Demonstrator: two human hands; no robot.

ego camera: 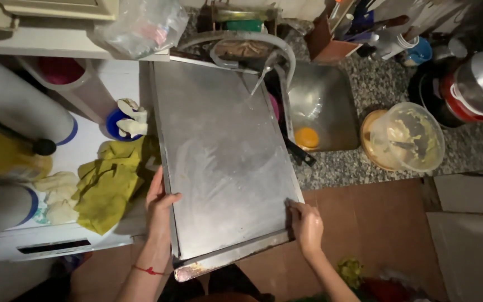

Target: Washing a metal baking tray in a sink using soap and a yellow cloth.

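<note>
large metal baking tray lies tilted across the sink, far end under the faucet with water running, near end jutting past the counter. my left hand grasps its left rim; my right hand pinches the near right corner. risk: the wet, overhanging tray could slip from either grip and drop. risk: swinging it could strike the lidded container just beside the sink. the yellow cloth by my left hand could snag.
</note>
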